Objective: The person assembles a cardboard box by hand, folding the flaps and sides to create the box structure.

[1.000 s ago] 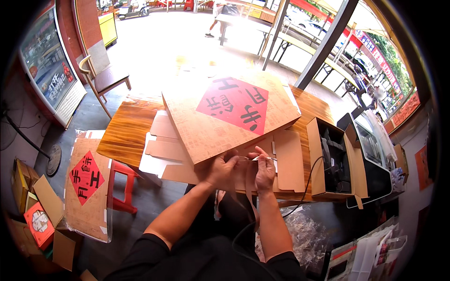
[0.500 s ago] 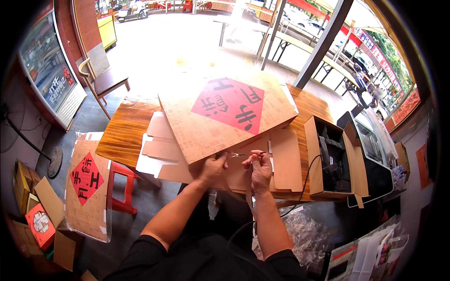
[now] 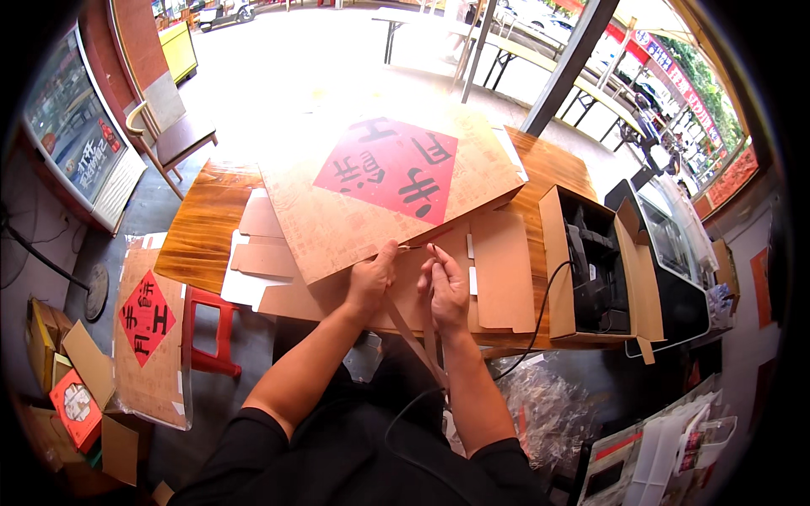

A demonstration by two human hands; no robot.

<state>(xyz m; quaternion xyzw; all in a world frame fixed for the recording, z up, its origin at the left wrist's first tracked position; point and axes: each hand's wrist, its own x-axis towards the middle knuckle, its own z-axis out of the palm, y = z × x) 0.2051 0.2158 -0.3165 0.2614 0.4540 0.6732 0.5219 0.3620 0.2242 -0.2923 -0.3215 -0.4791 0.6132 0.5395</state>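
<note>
A large kraft cardboard box (image 3: 308,228) with a red diamond label lies tilted on the wooden table, on top of flat cardboard pieces (image 3: 506,278). At its near edge, my left hand (image 3: 371,278) pinches one end of a thin brown ribbon (image 3: 408,331). My right hand (image 3: 445,291) is closed just to the right, its fingertips pinched near the other end. A small thin tip shows between the two hands; its exact kind is too small to tell. The ribbon hangs in a loop below both hands, toward my lap.
An open carton (image 3: 553,295) with black packing stands on the right of the wooden table (image 3: 190,244), beside a dark machine (image 3: 675,240). Left are a red stool (image 3: 211,333), another labelled flat box (image 3: 143,384), a chair (image 3: 181,139) and a glass-door fridge (image 3: 80,126).
My hands have risen slightly and drawn closer together, with the ribbon between them. The whole view has shifted a little; the box still lies on the table.
</note>
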